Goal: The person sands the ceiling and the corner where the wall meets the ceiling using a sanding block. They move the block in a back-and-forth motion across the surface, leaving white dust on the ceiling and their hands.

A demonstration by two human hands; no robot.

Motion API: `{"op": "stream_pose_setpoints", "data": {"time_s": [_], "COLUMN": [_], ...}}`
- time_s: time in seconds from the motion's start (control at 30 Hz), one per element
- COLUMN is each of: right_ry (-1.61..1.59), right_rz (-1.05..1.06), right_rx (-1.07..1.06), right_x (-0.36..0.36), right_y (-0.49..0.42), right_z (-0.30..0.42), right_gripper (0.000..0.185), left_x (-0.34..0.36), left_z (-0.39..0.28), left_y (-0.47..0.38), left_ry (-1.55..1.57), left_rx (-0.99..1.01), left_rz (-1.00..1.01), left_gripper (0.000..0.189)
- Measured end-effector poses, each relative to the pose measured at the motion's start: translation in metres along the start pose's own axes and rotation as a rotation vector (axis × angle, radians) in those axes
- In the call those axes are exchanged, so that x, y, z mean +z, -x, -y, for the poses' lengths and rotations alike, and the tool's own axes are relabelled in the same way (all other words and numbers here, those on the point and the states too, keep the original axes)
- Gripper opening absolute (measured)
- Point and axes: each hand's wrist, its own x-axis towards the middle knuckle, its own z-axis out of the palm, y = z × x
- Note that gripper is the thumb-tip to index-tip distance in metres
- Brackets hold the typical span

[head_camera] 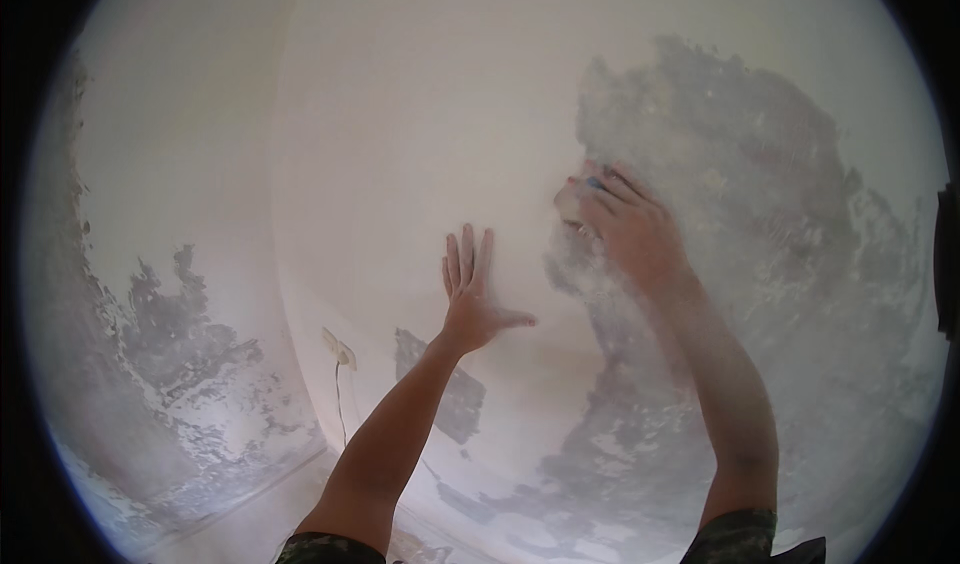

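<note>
A white wall (390, 151) with large grey bare patches (735, 144) fills the view. My left hand (472, 294) lies flat against its white part, fingers spread upward and thumb out to the right, holding nothing. Up and to the right, my right hand (630, 219) presses a pale, flat piece (568, 202) against the wall at the left edge of the big grey patch. A small bit of blue shows between its fingers. My fingers hide most of the piece, so its kind cannot be told. The air around this hand looks hazy.
A wall socket (340, 349) with a cord (340, 399) hanging from it is at the lower left, near the room corner. A smaller grey patch (459, 402) lies beside my left forearm. The adjoining wall at left has flaking grey areas (180, 339); floor (255, 515) shows below it.
</note>
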Motion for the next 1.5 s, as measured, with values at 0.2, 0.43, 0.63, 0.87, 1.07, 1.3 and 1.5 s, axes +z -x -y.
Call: {"op": "stream_pose_setpoints", "data": {"time_s": [0.2,0.43,0.63,0.87,1.07,1.3,1.5], "right_ry": [-0.128,0.008,-0.346,-0.527,0.119,0.046,-0.506], "right_rz": [0.121,-0.002,0.498,0.206,0.165,0.08,0.364], "right_rx": [-0.334,-0.103,0.014,0.624,0.147,0.066,0.289], "right_x": [0.088,0.042,0.018,-0.07,-0.076,-0.056,-0.081], "right_y": [0.061,0.033,0.026,0.026,0.053,0.047,0.036], "right_z": [0.037,0.004,0.053,0.033,0.048,0.082,0.099], "right_gripper": [0.022,0.029,0.024,0.027,0.024,0.023,0.033], "left_x": [0.006,0.005,-0.003,-0.011,-0.026,-0.032,-0.072], "left_z": [0.013,0.007,0.01,0.007,0.012,-0.022,-0.102], "left_y": [-0.005,-0.002,-0.003,0.002,0.002,0.033,0.043], "left_ry": [-0.06,-0.022,-0.018,0.028,0.053,0.401,0.371], "left_rx": [0.031,0.031,0.031,0.038,0.091,0.15,0.339], "left_rz": [-0.026,-0.002,-0.004,0.04,0.093,-0.205,0.008], "left_gripper": [0.152,0.151,0.149,0.133,0.104,0.078,0.065]}}
